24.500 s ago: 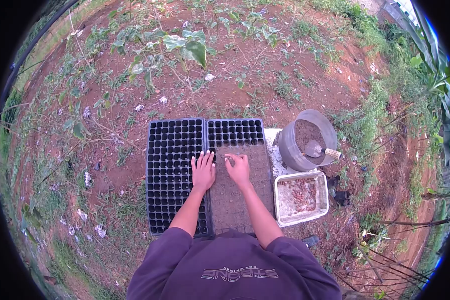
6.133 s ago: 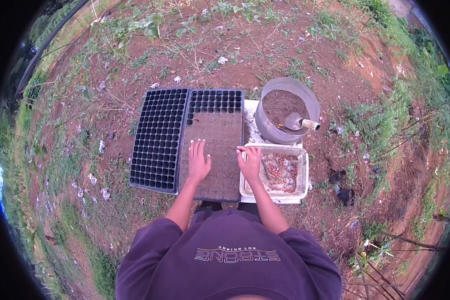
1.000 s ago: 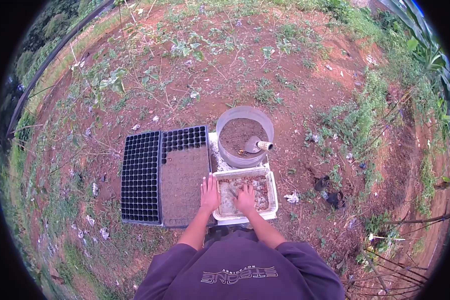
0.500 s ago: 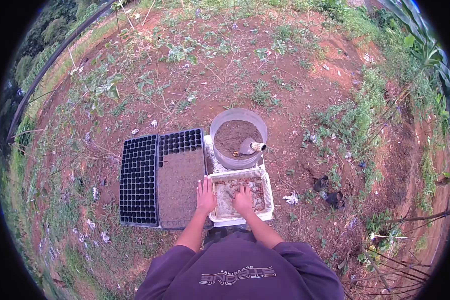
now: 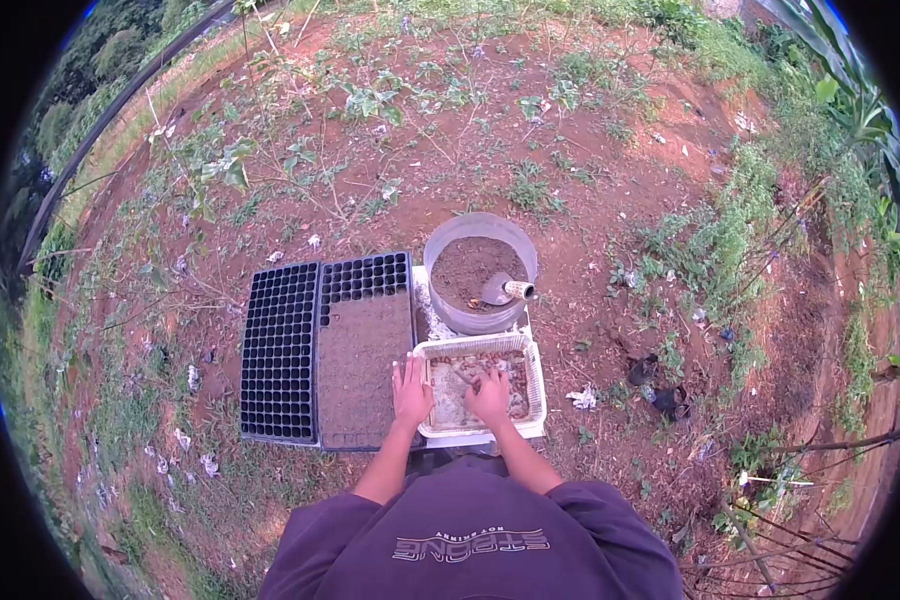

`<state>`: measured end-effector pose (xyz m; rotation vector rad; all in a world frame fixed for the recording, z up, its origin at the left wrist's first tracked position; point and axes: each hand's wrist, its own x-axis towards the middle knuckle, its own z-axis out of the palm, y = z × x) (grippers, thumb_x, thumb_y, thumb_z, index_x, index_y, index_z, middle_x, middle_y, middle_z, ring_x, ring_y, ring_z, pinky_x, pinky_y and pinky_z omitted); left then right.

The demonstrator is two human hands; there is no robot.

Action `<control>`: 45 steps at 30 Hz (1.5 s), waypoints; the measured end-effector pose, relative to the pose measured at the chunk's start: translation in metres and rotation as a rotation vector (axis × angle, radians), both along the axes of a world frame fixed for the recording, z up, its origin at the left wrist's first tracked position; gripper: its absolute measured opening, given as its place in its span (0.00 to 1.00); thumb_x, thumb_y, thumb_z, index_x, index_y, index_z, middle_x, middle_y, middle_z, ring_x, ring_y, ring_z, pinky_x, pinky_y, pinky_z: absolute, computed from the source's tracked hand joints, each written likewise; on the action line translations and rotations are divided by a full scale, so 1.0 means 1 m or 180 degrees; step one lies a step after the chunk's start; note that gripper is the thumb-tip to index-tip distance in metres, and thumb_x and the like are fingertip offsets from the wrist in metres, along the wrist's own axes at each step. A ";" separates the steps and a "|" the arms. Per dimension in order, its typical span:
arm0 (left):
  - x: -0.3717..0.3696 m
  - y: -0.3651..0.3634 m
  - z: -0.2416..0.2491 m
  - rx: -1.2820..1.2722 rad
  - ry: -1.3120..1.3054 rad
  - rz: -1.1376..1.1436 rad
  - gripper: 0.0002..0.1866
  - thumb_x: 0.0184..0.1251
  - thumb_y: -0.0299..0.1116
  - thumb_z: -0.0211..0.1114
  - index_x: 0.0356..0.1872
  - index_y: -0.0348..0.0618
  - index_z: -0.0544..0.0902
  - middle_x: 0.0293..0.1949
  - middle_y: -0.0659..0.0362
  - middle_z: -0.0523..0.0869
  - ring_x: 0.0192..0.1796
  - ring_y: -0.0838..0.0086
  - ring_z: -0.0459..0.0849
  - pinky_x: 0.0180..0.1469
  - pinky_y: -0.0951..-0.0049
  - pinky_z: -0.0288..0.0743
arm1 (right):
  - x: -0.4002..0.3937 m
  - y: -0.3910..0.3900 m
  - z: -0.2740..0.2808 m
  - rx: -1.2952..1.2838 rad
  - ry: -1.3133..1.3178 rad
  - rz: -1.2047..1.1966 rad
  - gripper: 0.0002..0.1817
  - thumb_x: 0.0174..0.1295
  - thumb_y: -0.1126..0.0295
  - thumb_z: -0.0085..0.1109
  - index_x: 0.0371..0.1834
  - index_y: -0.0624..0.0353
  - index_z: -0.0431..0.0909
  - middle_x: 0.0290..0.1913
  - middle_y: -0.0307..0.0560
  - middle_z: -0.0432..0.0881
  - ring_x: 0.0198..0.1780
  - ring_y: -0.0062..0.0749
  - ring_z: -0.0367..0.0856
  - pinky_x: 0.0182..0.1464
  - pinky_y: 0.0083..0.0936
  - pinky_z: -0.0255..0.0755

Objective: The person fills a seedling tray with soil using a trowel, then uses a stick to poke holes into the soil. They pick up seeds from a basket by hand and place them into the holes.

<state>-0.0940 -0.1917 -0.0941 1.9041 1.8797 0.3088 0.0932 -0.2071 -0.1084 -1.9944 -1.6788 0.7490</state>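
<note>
A white rectangular tray [image 5: 537, 385] with small reddish-brown bits in it lies right in front of me. My left hand [image 5: 411, 393] rests at the tray's left edge with its fingers spread and nothing in it. Inside the tray, my right hand [image 5: 487, 397] is closed around a thin stick-like tool [image 5: 459, 374], whose end points up and left. To the left, a black seedling tray [image 5: 365, 365] is mostly covered with brown soil, its rear cells showing. Beside it lies a black seedling tray [image 5: 280, 350] with dark, unfilled cells.
Behind the white tray stands a round translucent tub [image 5: 435, 245] of soil, with a trowel [image 5: 500, 289] in it. Dark objects [image 5: 658, 386] lie on the ground at the right. Leafy plants [image 5: 370, 98] grow ahead, and thin branches [image 5: 770, 560] lie at the lower right.
The view has shifted slightly. My right hand remains inside the white tray with the tool, its fingers slightly moved. My left hand stays at the tray's left edge.
</note>
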 end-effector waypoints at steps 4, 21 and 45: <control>-0.011 0.000 -0.014 0.0232 -0.0134 -0.0049 0.34 0.64 0.32 0.52 0.73 0.43 0.58 0.75 0.53 0.56 0.77 0.42 0.44 0.77 0.54 0.41 | 0.001 0.007 0.005 0.0782 0.0653 0.0054 0.11 0.52 0.70 0.65 0.39 0.57 0.82 0.40 0.48 0.81 0.49 0.49 0.72 0.54 0.42 0.67; -0.052 0.021 0.015 0.0746 -0.0362 0.0399 0.29 0.65 0.32 0.57 0.68 0.42 0.65 0.73 0.46 0.59 0.76 0.45 0.47 0.76 0.52 0.46 | -0.049 0.033 0.033 0.1629 0.0627 -0.0110 0.10 0.60 0.71 0.62 0.44 0.55 0.86 0.33 0.47 0.76 0.43 0.44 0.69 0.49 0.37 0.65; -0.263 0.097 -0.011 0.0892 -0.0214 0.0383 0.26 0.65 0.32 0.58 0.65 0.40 0.69 0.72 0.48 0.61 0.76 0.47 0.48 0.76 0.52 0.47 | -0.253 0.105 0.015 0.1711 0.0357 -0.0070 0.10 0.56 0.72 0.65 0.41 0.49 0.87 0.34 0.37 0.80 0.42 0.39 0.70 0.47 0.33 0.65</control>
